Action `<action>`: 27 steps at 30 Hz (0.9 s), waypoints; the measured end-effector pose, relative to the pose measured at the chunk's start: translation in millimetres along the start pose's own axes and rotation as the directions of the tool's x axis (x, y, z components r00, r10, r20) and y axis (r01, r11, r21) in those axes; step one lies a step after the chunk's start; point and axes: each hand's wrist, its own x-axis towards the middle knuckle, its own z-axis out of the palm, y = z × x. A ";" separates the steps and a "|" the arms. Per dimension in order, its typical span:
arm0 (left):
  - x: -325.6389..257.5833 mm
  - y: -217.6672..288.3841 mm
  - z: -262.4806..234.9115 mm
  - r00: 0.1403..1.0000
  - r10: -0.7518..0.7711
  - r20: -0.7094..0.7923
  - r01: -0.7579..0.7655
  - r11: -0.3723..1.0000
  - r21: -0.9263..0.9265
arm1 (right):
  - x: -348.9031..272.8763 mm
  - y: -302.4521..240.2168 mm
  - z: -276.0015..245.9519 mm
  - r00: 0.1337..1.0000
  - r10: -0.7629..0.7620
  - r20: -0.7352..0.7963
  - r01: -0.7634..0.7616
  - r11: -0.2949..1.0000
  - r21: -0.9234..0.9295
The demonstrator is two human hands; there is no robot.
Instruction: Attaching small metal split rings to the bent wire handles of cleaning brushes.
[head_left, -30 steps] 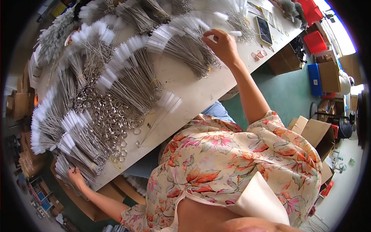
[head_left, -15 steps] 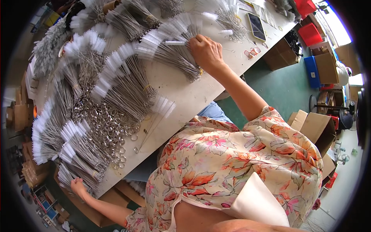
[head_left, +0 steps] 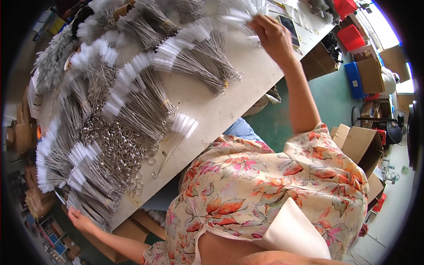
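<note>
My right hand [head_left: 274,40] is over the far right part of the table, its fingers curled and closed at the end of a white-bristled wire brush [head_left: 237,17], which is smeared by motion. At the near left table corner, the fingers of my left hand [head_left: 82,221] are pinched on a thin brush [head_left: 60,197] whose white end sticks out past the table edge. Beside that hand lies a bundle of brushes [head_left: 90,207] with looped wire ends. Two more brush bundles, one of them a fanned bundle [head_left: 187,66], lie between my hands.
A heap of metal rings [head_left: 119,141] lies mid-left among several brush bundles. A few loose brushes [head_left: 183,125] rest near the front edge. A phone [head_left: 289,30] sits at the far right. Cardboard boxes [head_left: 319,59] and red bins [head_left: 351,37] stand beyond the table.
My right hand has left the fanned bundle and moved right and away from me. My left hand has shifted slightly left and outward, with a thin brush now showing at its fingertips.
</note>
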 end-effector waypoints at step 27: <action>-135.8 294.9 -39.9 0.908 0.335 0.252 0.188 0.210 -0.959 | 40.3 -169.3 26.6 0.915 -0.359 0.185 -0.283 -0.244 0.928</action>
